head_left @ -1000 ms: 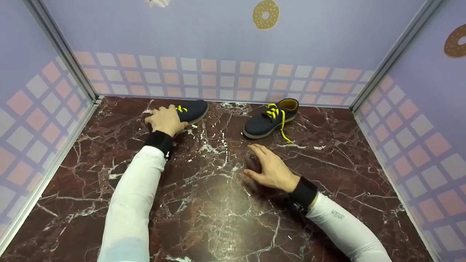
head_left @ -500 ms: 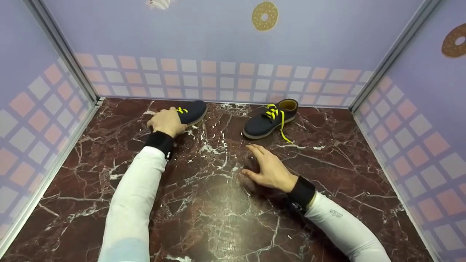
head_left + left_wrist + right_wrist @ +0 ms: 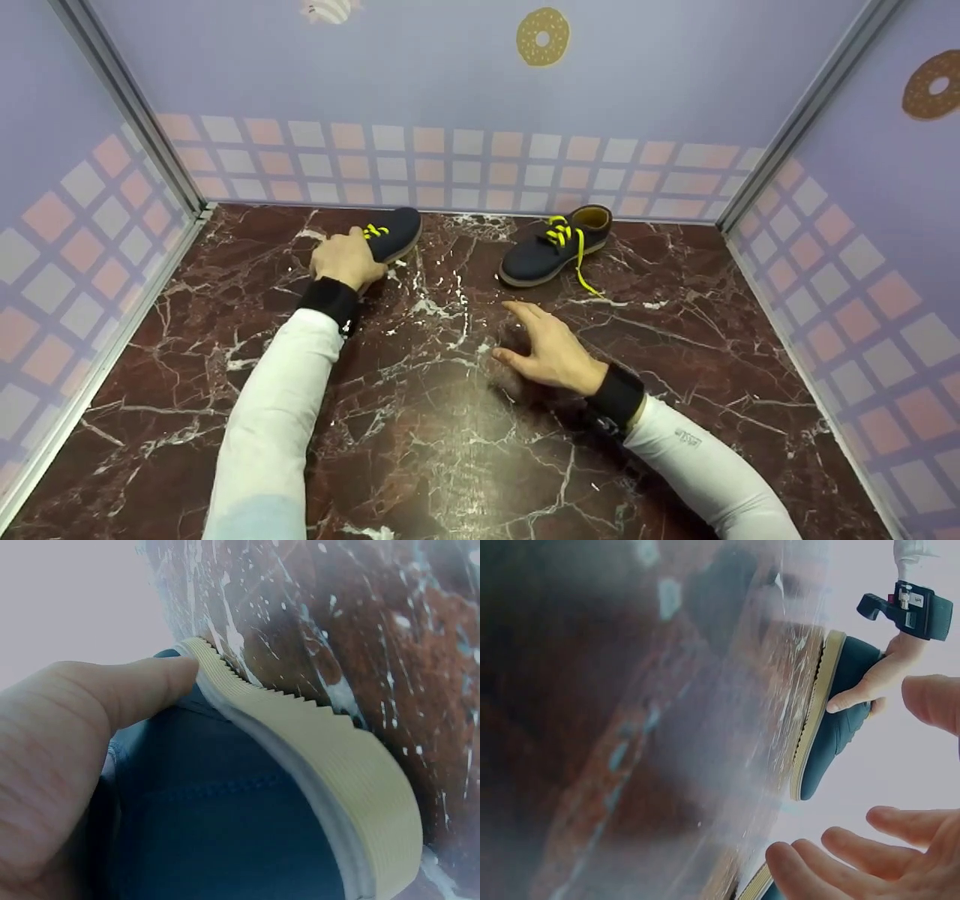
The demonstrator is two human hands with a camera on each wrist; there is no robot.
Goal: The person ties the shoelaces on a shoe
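Note:
My left hand grips a dark navy lace-up shoe from above at its rear part; the hand hides the heel. Its toe points away and to the right, and yellow laces show on top. In the left wrist view, the thumb presses along the shoe's side, just above the pale ridged sole. My right hand hovers over the tabletop with fingers spread and holds nothing. Beyond it stands the matching shoe, toe toward the near left, one yellow lace trailing onto the surface.
Both shoes are at the back of a dark red marbled tabletop. A lilac back wall with pink and white squares rises close behind them. Side walls enclose the table left and right.
My left hand has shifted slightly right and nearer, and the shoe in it has turned a little. The right hand is almost still, and the other shoe has stayed in place.

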